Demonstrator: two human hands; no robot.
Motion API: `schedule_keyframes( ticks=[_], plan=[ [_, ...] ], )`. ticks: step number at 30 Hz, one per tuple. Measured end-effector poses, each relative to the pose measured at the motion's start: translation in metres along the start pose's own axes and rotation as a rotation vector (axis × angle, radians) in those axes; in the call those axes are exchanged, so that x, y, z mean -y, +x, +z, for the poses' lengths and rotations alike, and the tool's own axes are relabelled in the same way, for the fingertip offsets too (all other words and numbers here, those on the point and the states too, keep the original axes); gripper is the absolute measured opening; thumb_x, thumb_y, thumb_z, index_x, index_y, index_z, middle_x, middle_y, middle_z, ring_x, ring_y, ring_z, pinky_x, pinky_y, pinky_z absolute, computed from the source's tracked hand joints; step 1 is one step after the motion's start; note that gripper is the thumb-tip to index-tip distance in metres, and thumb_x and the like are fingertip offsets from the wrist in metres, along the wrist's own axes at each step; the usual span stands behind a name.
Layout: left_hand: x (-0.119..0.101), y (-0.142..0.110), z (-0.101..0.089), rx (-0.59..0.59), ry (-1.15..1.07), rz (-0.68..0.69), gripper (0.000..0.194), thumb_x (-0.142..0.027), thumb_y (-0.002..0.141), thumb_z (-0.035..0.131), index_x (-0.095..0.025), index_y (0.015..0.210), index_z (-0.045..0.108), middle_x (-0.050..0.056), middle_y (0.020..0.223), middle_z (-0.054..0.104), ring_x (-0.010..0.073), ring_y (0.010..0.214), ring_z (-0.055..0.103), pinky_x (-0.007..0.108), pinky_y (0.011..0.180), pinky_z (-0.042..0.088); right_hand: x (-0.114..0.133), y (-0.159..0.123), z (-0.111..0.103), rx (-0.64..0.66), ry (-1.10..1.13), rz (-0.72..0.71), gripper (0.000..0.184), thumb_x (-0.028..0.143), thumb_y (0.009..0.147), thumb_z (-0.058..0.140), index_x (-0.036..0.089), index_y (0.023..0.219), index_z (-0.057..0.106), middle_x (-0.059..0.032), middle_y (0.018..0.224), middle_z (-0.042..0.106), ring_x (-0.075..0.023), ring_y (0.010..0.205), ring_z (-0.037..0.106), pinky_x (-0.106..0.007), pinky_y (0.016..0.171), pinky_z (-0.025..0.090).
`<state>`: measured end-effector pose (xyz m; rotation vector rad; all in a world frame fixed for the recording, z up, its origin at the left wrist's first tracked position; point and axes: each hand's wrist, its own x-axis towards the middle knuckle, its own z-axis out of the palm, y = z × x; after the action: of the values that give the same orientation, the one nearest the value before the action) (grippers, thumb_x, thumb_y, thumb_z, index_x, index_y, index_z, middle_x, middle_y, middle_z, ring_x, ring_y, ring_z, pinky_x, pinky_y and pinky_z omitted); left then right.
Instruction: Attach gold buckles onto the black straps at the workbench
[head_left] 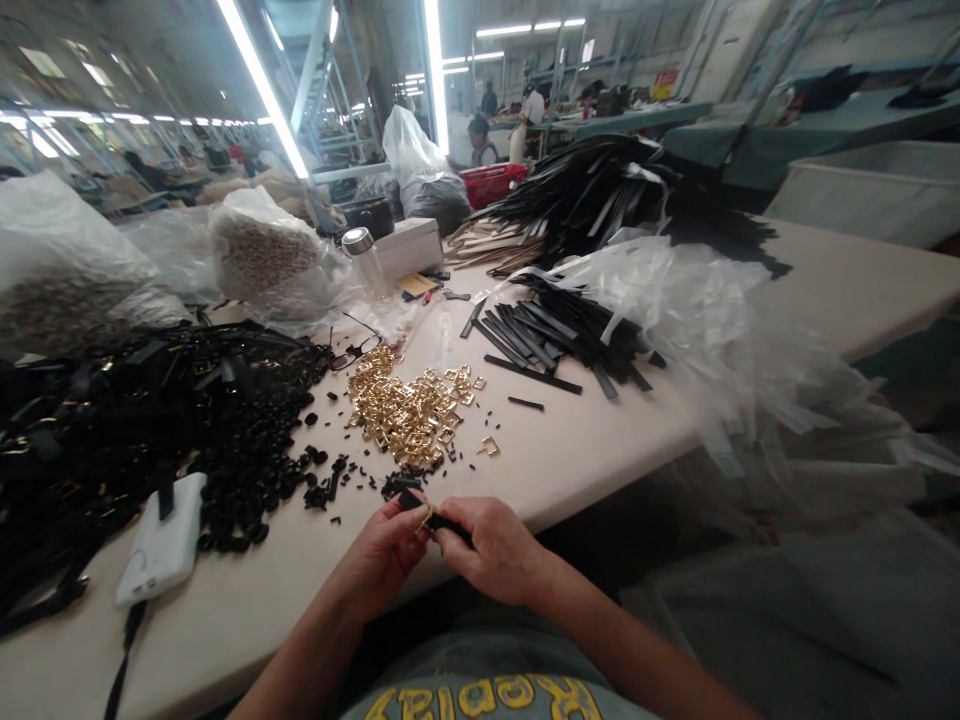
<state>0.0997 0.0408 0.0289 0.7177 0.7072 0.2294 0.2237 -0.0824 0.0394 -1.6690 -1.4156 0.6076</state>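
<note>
Close to the table's front edge, my left hand (386, 548) and my right hand (495, 548) meet around a short black strap (454, 528). Both hands are closed on it, thumbs on top. A gold buckle (429, 512) shows on the strap between my fingertips; its lower part is hidden by the fingers. Just beyond my hands lies a heap of gold buckles (409, 410), with one loose buckle (490, 446) to its right. Small black pieces (337, 475) are scattered around the heap.
Finished-looking black straps (112, 420) pile up at left beside a white power bank (161, 540) with a cable. Black strips (540, 330) and plastic film (720, 310) lie at right. Behind stand a glass bottle (365, 262), eyeglasses (358, 347) and a bag (262, 250). A person (481, 145) sits farther back.
</note>
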Motion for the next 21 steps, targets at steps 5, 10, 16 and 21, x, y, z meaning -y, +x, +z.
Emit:
schedule_keyframes(
  ticks=[5, 10, 16, 21],
  plan=[
    [-0.0003, -0.0004, 0.0018, 0.004, -0.077, -0.029, 0.026, -0.018, 0.065, 0.084, -0.015, 0.082, 0.065, -0.002, 0.078, 0.06, 0.0045, 0.063, 0.053, 0.011, 0.059, 0.047, -0.0051, -0.0002, -0.0022, -0.05, -0.131, 0.081, 0.008, 0.015, 0.084, 0.052, 0.019, 0.08, 0.058, 0.0, 0.074, 0.064, -0.0137, 0.068, 0.057, -0.023, 0.062, 0.035],
    [-0.0018, -0.0018, 0.0006, 0.014, 0.0, 0.012, 0.028, -0.014, 0.064, 0.084, -0.013, 0.082, 0.063, -0.002, 0.077, 0.058, 0.0051, 0.066, 0.053, 0.011, 0.062, 0.048, -0.0037, -0.0007, -0.0005, -0.093, -0.313, 0.066, 0.011, 0.018, 0.089, 0.052, 0.019, 0.078, 0.054, 0.0004, 0.074, 0.062, -0.0135, 0.066, 0.056, -0.025, 0.059, 0.031],
    [-0.0027, -0.0021, -0.0015, 0.058, 0.015, -0.004, 0.028, -0.015, 0.065, 0.084, -0.013, 0.081, 0.06, -0.001, 0.074, 0.056, 0.0055, 0.066, 0.053, 0.011, 0.059, 0.046, 0.0002, -0.003, -0.0018, -0.161, -0.604, -0.141, 0.01, 0.014, 0.092, 0.05, 0.02, 0.085, 0.055, -0.0004, 0.076, 0.058, -0.0153, 0.067, 0.052, -0.03, 0.058, 0.029],
    [-0.0036, -0.0081, 0.0043, 0.038, 0.05, 0.02, 0.03, -0.018, 0.065, 0.084, -0.015, 0.078, 0.058, -0.001, 0.073, 0.057, 0.0055, 0.062, 0.052, 0.011, 0.054, 0.043, 0.0025, -0.0036, -0.0075, -0.202, -0.677, -0.249, 0.01, 0.017, 0.095, 0.048, 0.019, 0.094, 0.058, -0.0027, 0.079, 0.059, -0.0169, 0.072, 0.052, -0.03, 0.064, 0.032]
  ],
)
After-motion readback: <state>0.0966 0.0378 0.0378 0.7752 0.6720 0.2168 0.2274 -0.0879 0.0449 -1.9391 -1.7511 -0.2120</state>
